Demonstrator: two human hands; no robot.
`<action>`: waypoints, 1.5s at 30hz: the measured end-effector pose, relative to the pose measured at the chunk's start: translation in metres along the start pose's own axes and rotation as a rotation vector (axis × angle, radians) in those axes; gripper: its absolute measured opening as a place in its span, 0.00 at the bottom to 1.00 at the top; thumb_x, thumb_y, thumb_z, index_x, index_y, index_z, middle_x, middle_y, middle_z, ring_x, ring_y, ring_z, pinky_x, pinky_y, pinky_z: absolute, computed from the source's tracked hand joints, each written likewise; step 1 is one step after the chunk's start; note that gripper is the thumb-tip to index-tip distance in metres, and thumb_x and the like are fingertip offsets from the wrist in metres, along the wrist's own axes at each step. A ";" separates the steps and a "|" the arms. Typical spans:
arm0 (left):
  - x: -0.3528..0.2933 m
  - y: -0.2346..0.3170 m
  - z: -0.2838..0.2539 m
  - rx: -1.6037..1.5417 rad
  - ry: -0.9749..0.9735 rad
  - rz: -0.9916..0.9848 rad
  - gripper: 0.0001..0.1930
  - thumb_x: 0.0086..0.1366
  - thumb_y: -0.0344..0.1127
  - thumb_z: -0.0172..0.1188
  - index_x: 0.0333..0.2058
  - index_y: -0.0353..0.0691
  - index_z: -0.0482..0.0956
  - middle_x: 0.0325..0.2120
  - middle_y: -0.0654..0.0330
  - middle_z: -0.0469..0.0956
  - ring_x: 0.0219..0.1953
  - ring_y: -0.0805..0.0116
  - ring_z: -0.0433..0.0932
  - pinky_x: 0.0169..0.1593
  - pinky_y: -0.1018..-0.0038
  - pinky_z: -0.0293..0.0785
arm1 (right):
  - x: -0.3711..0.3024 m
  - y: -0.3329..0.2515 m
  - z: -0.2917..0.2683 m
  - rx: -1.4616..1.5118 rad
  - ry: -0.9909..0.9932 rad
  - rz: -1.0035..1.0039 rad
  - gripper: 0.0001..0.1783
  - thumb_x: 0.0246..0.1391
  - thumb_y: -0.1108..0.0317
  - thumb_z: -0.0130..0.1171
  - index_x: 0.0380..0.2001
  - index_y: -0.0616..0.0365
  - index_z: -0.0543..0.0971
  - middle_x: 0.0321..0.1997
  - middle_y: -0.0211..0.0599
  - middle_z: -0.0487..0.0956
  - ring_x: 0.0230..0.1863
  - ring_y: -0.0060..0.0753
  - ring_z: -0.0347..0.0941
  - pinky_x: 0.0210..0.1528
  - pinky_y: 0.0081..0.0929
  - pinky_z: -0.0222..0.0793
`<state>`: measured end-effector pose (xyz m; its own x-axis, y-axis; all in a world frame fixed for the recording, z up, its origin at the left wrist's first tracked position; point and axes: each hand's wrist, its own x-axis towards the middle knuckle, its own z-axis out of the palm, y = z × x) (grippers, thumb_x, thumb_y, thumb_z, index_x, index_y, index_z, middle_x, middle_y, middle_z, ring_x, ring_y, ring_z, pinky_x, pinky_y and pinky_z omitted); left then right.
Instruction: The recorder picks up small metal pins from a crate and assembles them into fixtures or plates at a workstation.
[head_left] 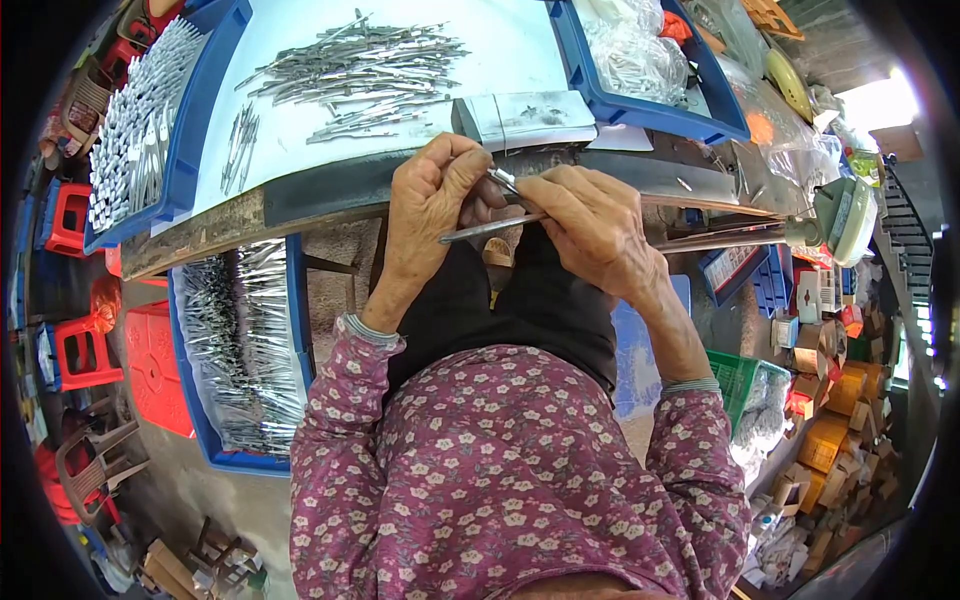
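Note:
Above my lap, just in front of the table edge, both hands meet around a thin silvery metal rod (503,180). My left hand (425,205) is closed, with thumb and forefinger pinching the rod's near end. My right hand (595,225) is closed too; its fingers reach the rod's other end and hold a slim grey flat metal tool (490,229) that points left below the rod. The tool's exact kind cannot be made out. Behind the hands, a white wrapped block (530,118) with a string around it rests at the table's edge.
A pile of thin metal rods (365,70) lies on the white tabletop (500,45), with a smaller bunch (240,147) to its left. Blue trays (190,140) flank them. Below left stands another blue tray (235,462) of rods. A lamp (845,222) juts out at right.

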<state>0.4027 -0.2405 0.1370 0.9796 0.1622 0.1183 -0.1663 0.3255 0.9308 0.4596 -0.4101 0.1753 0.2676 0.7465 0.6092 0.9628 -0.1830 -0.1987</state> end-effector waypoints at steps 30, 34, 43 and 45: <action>0.062 -0.044 0.010 0.994 0.253 0.484 0.04 0.49 0.26 0.60 0.26 0.36 0.78 0.22 0.59 0.72 0.27 0.65 0.71 0.32 0.73 0.67 | 0.007 0.095 0.023 0.053 0.038 0.380 0.10 0.44 0.75 0.58 0.34 0.55 0.76 0.23 0.35 0.74 0.25 0.30 0.70 0.26 0.26 0.64; 0.058 -0.045 0.009 0.992 0.277 0.457 0.04 0.47 0.26 0.60 0.25 0.37 0.77 0.23 0.59 0.70 0.30 0.63 0.70 0.35 0.71 0.66 | 0.033 0.080 0.028 0.679 0.269 0.673 0.11 0.48 0.71 0.57 0.37 0.61 0.76 0.24 0.28 0.76 0.24 0.14 0.66 0.25 0.14 0.63; 0.060 -0.048 0.012 0.999 0.280 0.530 0.01 0.48 0.27 0.59 0.22 0.37 0.77 0.23 0.60 0.70 0.30 0.61 0.68 0.34 0.69 0.66 | 0.030 0.073 0.022 0.040 0.147 0.356 0.13 0.49 0.65 0.56 0.35 0.62 0.72 0.27 0.44 0.75 0.24 0.40 0.70 0.28 0.30 0.66; 0.059 -0.050 0.011 0.974 0.291 0.527 0.01 0.49 0.27 0.59 0.22 0.38 0.76 0.23 0.61 0.70 0.30 0.62 0.68 0.34 0.69 0.66 | 0.033 0.066 0.012 0.115 0.033 0.575 0.12 0.50 0.65 0.56 0.35 0.61 0.71 0.22 0.42 0.75 0.22 0.38 0.72 0.26 0.30 0.66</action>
<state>0.4696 -0.2574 0.1017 0.7300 0.3149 0.6066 -0.2666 -0.6860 0.6770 0.5315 -0.3896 0.1728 0.7486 0.5273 0.4019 0.6530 -0.4811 -0.5850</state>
